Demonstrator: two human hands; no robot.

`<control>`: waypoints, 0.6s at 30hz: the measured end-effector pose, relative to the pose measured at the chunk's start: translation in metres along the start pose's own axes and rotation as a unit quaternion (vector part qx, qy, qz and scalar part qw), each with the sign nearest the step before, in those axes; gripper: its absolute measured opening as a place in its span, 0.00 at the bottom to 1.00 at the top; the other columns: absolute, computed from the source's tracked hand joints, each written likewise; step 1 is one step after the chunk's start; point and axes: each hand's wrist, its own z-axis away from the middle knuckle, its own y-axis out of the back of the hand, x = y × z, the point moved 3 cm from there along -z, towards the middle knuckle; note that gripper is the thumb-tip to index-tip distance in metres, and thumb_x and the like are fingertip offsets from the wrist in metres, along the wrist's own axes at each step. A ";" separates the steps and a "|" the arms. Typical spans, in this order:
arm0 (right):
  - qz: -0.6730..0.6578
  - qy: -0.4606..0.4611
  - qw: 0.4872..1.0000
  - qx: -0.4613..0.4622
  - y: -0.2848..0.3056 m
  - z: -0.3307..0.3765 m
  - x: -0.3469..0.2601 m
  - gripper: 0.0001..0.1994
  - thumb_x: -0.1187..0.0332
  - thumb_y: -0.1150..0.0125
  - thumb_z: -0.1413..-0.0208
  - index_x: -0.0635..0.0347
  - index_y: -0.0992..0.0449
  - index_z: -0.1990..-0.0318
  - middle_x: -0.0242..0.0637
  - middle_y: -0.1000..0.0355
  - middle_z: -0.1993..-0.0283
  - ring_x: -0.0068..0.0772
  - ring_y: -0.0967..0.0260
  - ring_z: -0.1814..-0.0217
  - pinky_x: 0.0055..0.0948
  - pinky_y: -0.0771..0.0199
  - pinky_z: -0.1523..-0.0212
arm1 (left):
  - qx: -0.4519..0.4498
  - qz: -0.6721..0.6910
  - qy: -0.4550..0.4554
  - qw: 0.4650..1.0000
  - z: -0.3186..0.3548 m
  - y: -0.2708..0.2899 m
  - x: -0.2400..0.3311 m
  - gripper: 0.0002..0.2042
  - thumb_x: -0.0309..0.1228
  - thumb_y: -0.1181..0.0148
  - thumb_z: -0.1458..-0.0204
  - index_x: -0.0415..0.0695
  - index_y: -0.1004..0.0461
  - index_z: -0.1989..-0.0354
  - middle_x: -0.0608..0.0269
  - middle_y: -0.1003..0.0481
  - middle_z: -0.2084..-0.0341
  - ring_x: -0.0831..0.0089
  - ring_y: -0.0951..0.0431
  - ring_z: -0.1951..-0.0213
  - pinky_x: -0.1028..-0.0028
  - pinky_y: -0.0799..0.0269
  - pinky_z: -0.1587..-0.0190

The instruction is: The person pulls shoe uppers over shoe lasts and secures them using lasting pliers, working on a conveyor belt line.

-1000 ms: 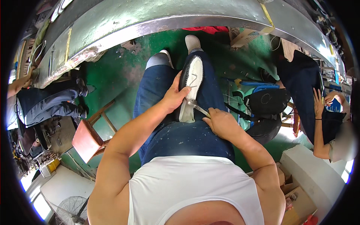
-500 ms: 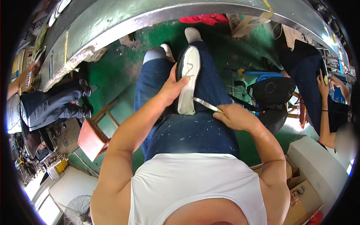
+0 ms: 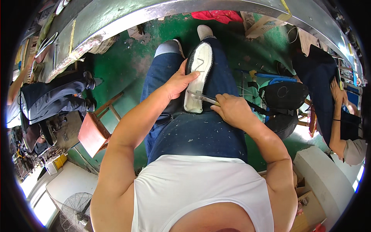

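Note:
A shoe (image 3: 199,83), bottom up, rests lengthwise on my jeans between my thighs. Its underside is whitish with a dark zigzag mark, and dark stitching runs round the rim. Gripping its left edge is my left hand (image 3: 180,81), the thumb pressed on the white underside and the other fingers mostly hidden. My right hand (image 3: 234,110) is closed round the handle of a slim metal hand tool (image 3: 206,99). The tool's far end lies over the lower part of the shoe; its exact kind is unclear.
A metal-edged workbench (image 3: 162,14) curves across the far side. To the left stands a reddish stool (image 3: 92,131), and a black bag (image 3: 284,96) is at my right. Other people sit at both sides. A fan (image 3: 77,210) stands at lower left.
My right hand has moved left and slightly up, bringing the tool's end from the shoe's right edge over its underside. The shoe has shifted slightly up and right with my left hand.

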 end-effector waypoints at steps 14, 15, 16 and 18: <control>-0.048 -0.104 0.992 -0.046 -0.014 0.030 0.020 0.17 0.54 0.44 0.37 0.61 0.27 0.65 0.47 0.23 0.68 0.53 0.23 0.66 0.48 0.24 0.65 | -0.062 -0.166 -0.030 0.984 0.030 -0.003 -0.037 0.46 0.30 0.45 0.36 0.51 0.79 0.24 0.53 0.53 0.27 0.66 0.48 0.29 0.70 0.55 0.28; -0.048 -0.114 0.989 -0.076 -0.012 0.031 0.019 0.18 0.53 0.46 0.36 0.62 0.26 0.65 0.49 0.23 0.67 0.54 0.23 0.64 0.49 0.24 0.63 | -0.046 -0.128 -0.048 0.990 0.030 -0.006 -0.039 0.45 0.29 0.45 0.36 0.50 0.78 0.24 0.53 0.53 0.27 0.67 0.48 0.29 0.71 0.54 0.28; -0.047 -0.116 0.989 -0.078 -0.011 0.034 0.018 0.18 0.53 0.46 0.36 0.62 0.26 0.65 0.49 0.23 0.67 0.54 0.23 0.64 0.49 0.24 0.63 | -0.029 -0.089 -0.067 0.993 0.031 -0.009 -0.043 0.45 0.29 0.45 0.37 0.50 0.77 0.24 0.52 0.53 0.27 0.67 0.47 0.30 0.71 0.53 0.29; -0.070 -0.120 0.985 -0.104 -0.008 0.032 0.022 0.19 0.53 0.47 0.35 0.63 0.25 0.63 0.52 0.23 0.65 0.58 0.24 0.61 0.53 0.26 0.59 | 0.003 -0.092 -0.088 0.992 0.027 -0.014 -0.053 0.44 0.28 0.46 0.37 0.49 0.74 0.23 0.52 0.50 0.28 0.67 0.45 0.31 0.72 0.50 0.30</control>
